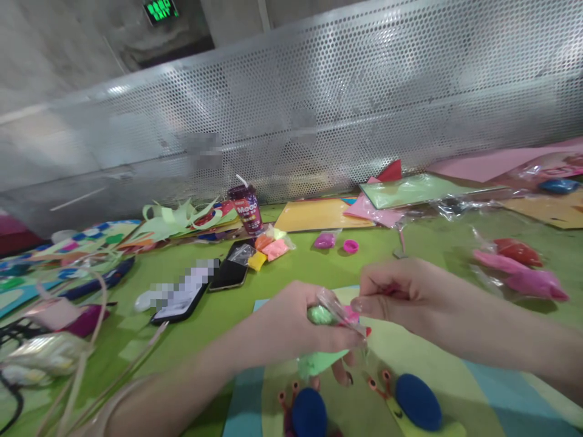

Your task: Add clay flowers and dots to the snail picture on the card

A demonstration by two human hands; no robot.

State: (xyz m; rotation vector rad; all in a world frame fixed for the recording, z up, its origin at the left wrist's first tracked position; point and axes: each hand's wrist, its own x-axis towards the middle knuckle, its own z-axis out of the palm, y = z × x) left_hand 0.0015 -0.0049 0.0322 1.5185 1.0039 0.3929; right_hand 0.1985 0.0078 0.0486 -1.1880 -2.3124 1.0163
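My left hand [291, 325] is closed around a clear plastic bag of light green modelling clay [321, 361], which bulges out above and below the fingers. My right hand [405, 291] meets it from the right, thumb and fingers pinched at a small pink piece [350, 314] by the bag's opening. Whether that piece is clay or part of the bag I cannot tell. Below the hands, on a blue and pale yellow sheet [496, 388], are two snail figures with eye stalks, one with a dark blue shell [310, 414] and one with a blue shell [418, 400].
Across the green table [282, 282] lie a lit phone [186, 297], a dark phone [228, 273], several small clay bags [273, 246], a purple clay bag [325, 240] and a pink ring [350, 246]. A drink cup [246, 212] stands before a perforated metal panel [319, 109]. Pink clay bags [523, 273] sit right.
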